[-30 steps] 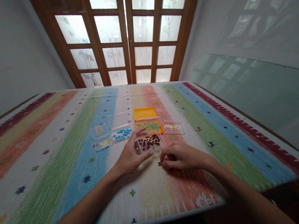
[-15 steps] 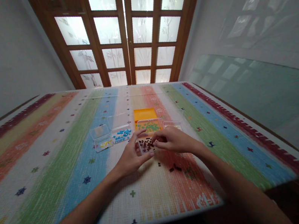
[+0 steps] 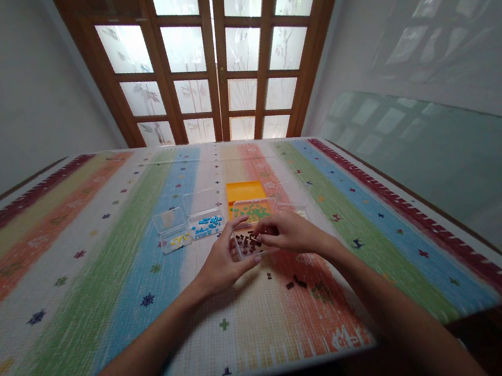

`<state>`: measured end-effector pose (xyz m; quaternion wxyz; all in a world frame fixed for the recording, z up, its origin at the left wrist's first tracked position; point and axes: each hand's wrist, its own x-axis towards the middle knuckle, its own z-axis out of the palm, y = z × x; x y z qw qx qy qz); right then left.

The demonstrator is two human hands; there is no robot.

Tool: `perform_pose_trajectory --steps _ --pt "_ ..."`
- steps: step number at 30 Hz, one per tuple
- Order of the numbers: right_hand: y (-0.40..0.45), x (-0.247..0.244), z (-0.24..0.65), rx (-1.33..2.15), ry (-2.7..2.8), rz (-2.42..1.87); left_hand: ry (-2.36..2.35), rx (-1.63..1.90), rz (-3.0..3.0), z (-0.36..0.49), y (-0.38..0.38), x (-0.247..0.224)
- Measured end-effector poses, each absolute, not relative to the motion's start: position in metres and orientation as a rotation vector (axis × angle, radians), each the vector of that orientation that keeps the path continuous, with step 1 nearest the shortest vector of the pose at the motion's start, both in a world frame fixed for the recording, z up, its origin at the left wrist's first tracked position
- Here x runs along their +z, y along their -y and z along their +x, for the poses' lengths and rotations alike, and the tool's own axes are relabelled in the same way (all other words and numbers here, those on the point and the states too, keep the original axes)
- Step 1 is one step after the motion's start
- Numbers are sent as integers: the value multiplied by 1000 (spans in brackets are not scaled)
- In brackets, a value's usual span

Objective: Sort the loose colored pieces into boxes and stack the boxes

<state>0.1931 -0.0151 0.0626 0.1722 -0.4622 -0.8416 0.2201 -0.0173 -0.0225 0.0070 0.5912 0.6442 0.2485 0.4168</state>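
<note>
My left hand (image 3: 222, 262) grips a small clear plastic box (image 3: 238, 249) by its left side, thumb along the near edge and fingers at the far side. Inside lie several dark brown toy bricks (image 3: 247, 242). Over the box's right part, my right hand (image 3: 290, 233) reaches in with thumb and fingers pinched among the bricks. Whether a brick is between those fingertips is too small to tell. On the cloth nearer to me rest a few loose brown bricks (image 3: 296, 283) and a smaller brown piece (image 3: 269, 276).
Behind the hands stands an open orange box (image 3: 244, 190) with a clear tray of green pieces (image 3: 255, 213) in front. To the left are open clear boxes with blue pieces (image 3: 209, 224) and yellow pieces (image 3: 179, 241). Another clear box (image 3: 293, 208) is partly behind my right hand. A striped tablecloth (image 3: 118, 287) covers the table.
The whole view has shifted slightly. My left hand keeps its hold on the box, and my right fingers stay among the brown bricks with only a small movement.
</note>
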Motion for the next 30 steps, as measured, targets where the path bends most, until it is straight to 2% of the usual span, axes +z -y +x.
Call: perform_pose_trajectory --steps 14,30 --pt "26 66 208 509 2298 -1263 -616 985 1506 -18 22 6" --pt "54 51 222 573 2272 -1069 -599 986 1518 -17 20 2"
